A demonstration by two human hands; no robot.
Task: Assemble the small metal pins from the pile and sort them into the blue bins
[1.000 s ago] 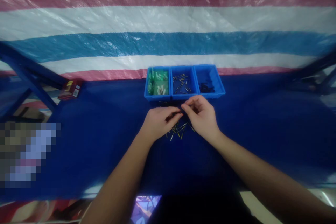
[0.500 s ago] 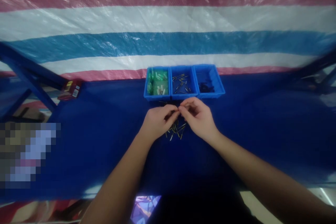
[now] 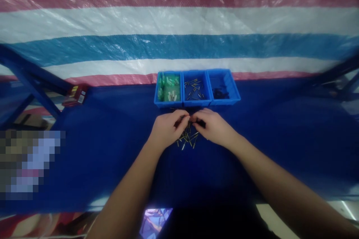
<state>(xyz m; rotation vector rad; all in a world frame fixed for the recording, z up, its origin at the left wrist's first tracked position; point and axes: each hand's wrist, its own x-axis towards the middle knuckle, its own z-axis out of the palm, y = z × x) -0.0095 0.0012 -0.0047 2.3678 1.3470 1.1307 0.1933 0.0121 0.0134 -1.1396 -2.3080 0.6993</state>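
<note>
My left hand is pinched, thumb against index finger, over a small heap of slender brass-coloured metal pins on the blue tabletop. Facing it from the right, my right hand has its fingers curled towards the thumb. The fingertips of both hands nearly meet. Whatever lies between them is too small and dark to make out. Just beyond stand three joined blue bins: the left bin has green lining and small whitish pieces, the middle bin similar pins, the right bin small dark parts.
A dark red box rests at the table's far left, beside a blue metal frame. A striped plastic sheet hangs behind the bins. At the near edge, below the table, a lit screen shows.
My right hand has turned and dropped slightly, its thumb lower than before. The left hand has barely shifted. The bins and the heap of pins look the same.
</note>
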